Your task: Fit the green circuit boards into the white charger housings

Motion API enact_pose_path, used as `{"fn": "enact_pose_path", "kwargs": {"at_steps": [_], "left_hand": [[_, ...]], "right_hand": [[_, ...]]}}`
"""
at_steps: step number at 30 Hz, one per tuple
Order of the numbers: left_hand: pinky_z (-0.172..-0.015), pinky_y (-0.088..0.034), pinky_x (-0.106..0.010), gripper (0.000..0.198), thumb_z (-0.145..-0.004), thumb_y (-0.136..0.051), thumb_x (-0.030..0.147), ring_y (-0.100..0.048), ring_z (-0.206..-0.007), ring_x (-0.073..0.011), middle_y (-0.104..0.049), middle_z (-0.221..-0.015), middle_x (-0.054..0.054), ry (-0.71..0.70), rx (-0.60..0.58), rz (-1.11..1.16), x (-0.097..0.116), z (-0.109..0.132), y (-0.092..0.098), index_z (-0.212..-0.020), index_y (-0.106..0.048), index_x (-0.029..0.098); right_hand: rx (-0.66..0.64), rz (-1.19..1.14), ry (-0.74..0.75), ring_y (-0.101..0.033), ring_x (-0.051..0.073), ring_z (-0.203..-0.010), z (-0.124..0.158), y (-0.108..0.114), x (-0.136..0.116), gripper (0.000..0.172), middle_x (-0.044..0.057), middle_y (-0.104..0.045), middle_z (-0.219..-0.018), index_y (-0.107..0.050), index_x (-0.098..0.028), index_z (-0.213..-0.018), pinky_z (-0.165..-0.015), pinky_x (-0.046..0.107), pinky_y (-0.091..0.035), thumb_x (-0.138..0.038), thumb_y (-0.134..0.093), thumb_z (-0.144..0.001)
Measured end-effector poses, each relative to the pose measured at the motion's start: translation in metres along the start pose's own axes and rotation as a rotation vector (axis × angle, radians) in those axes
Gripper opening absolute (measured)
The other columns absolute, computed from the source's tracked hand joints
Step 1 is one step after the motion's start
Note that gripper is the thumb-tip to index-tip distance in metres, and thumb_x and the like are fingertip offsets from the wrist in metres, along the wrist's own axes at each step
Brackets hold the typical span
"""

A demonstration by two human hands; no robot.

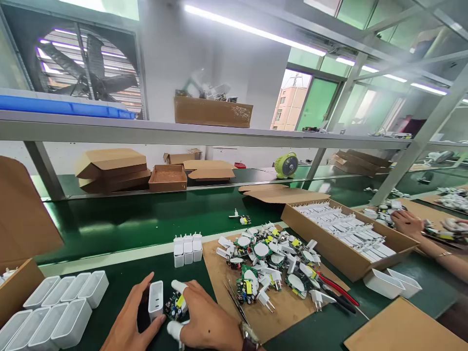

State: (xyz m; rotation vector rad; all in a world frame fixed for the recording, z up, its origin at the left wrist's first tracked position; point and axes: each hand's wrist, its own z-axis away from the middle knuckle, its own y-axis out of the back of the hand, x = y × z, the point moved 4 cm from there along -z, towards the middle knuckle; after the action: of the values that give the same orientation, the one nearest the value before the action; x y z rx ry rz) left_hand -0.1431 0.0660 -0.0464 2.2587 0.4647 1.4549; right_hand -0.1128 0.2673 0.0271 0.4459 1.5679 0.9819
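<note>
Between the thumb and fingers of my left hand (131,319) is a white plastic charger housing (156,298), with small slots on the face towards me. My right hand (214,317) has white finger cots on its thumb and a finger, and pinches a small circuit board (174,307) with a yellow part. Board and housing are side by side, close together. Right of my right hand, a heap of circuit boards with white plugs (268,261) covers a brown cardboard sheet (215,263). Tweezers (236,302) and red-handled pliers (338,287) lie on that sheet.
White open housings (69,317) stand in rows at the left. Several white units (188,249) are grouped ahead. A carton of white parts (351,231) sits at right, beside a co-worker's hand (407,224). A metal shelf (204,134) crosses above the green bench (146,214).
</note>
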Motion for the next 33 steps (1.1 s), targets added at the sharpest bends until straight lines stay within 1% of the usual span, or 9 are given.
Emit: {"fn": "enact_pose_path", "kwargs": {"at_steps": [2,6,10,15,18,21,25,28,33], "left_hand": [[-0.104,-0.061,-0.047,0.066,-0.094,-0.064,0.041,-0.073,-0.119,-0.0312,-0.069,-0.134,-0.011,-0.002,-0.029,-0.011,0.003,0.000,0.004,-0.155,-0.045,0.025],[-0.109,-0.058,-0.047,0.071,-0.094,-0.066,0.036,-0.069,-0.128,-0.0312,-0.065,-0.142,-0.012,-0.011,-0.138,-0.038,0.008,-0.002,0.008,-0.160,-0.040,0.026],[-0.114,-0.053,-0.050,0.076,-0.093,-0.066,0.029,-0.065,-0.132,-0.0299,-0.062,-0.144,-0.012,0.017,-0.160,-0.004,0.010,-0.002,0.009,-0.162,-0.034,0.029],[-0.116,-0.052,-0.050,0.087,-0.087,-0.072,0.024,-0.061,-0.137,-0.0317,-0.060,-0.148,-0.013,0.050,-0.203,0.035,0.014,-0.002,0.010,-0.165,-0.032,0.030],[-0.119,-0.048,-0.054,0.096,-0.084,-0.077,0.025,-0.057,-0.142,-0.0347,-0.056,-0.155,-0.013,0.059,-0.225,0.054,0.017,-0.002,0.012,-0.166,-0.030,0.032],[-0.121,-0.043,-0.058,0.100,-0.083,-0.079,0.027,-0.052,-0.146,-0.0363,-0.052,-0.160,-0.012,0.070,-0.252,0.097,0.020,-0.003,0.013,-0.167,-0.026,0.034],[-0.123,-0.039,-0.061,0.102,-0.083,-0.078,0.024,-0.053,-0.144,-0.0354,-0.056,-0.156,-0.012,0.188,-0.302,0.135,0.018,-0.006,0.008,-0.168,-0.023,0.034],[-0.124,-0.039,-0.060,0.095,-0.086,-0.074,0.023,-0.055,-0.142,-0.0343,-0.058,-0.154,-0.012,0.242,-0.255,0.163,0.014,-0.009,0.004,-0.166,-0.025,0.034],[-0.121,-0.044,-0.056,0.090,-0.090,-0.065,0.015,-0.057,-0.140,-0.0311,-0.058,-0.152,-0.008,0.027,-0.128,0.184,0.010,-0.012,0.001,-0.165,-0.022,0.039]], "right_hand": [[-0.015,0.014,0.034,-0.053,0.034,-0.140,0.004,0.002,0.004,0.078,0.018,-0.060,-0.148,-0.052,-0.014,-0.152,-0.117,0.044,-0.044,-0.024,-0.070,-0.077],[0.002,0.195,0.043,-0.053,0.036,-0.139,0.017,0.005,0.012,0.067,0.020,-0.060,-0.147,-0.060,-0.010,-0.142,-0.119,0.048,-0.042,-0.011,-0.060,-0.075],[0.013,0.189,0.058,-0.047,0.035,-0.145,0.019,0.007,0.015,0.079,0.021,-0.054,-0.154,-0.048,-0.010,-0.154,-0.122,0.049,-0.038,-0.017,-0.066,-0.078],[-0.005,0.229,0.089,-0.060,0.031,-0.125,0.012,0.009,0.019,0.059,0.015,-0.066,-0.130,-0.064,-0.015,-0.136,-0.110,0.044,-0.049,-0.010,-0.060,-0.077],[0.054,0.218,0.118,-0.063,0.030,-0.121,0.007,0.015,0.021,0.062,0.014,-0.067,-0.125,-0.062,-0.016,-0.135,-0.109,0.043,-0.051,-0.005,-0.056,-0.074],[0.169,0.086,0.146,-0.067,0.029,-0.117,-0.005,0.029,0.023,0.063,0.015,-0.066,-0.129,-0.059,-0.017,-0.138,-0.106,0.043,-0.056,-0.009,-0.058,-0.076],[0.242,-0.028,0.331,-0.068,0.027,-0.122,-0.026,0.046,0.015,0.061,0.013,-0.064,-0.138,-0.056,-0.023,-0.143,-0.104,0.041,-0.059,-0.014,-0.060,-0.083],[0.322,-0.005,0.440,-0.068,0.027,-0.125,-0.032,0.047,0.011,0.059,0.010,-0.065,-0.139,-0.053,-0.027,-0.146,-0.104,0.039,-0.060,-0.019,-0.065,-0.089],[0.429,0.126,0.697,-0.066,0.028,-0.126,-0.022,0.031,0.009,0.060,0.014,-0.062,-0.140,-0.049,-0.024,-0.150,-0.104,0.039,-0.059,-0.010,-0.054,-0.092]]}}
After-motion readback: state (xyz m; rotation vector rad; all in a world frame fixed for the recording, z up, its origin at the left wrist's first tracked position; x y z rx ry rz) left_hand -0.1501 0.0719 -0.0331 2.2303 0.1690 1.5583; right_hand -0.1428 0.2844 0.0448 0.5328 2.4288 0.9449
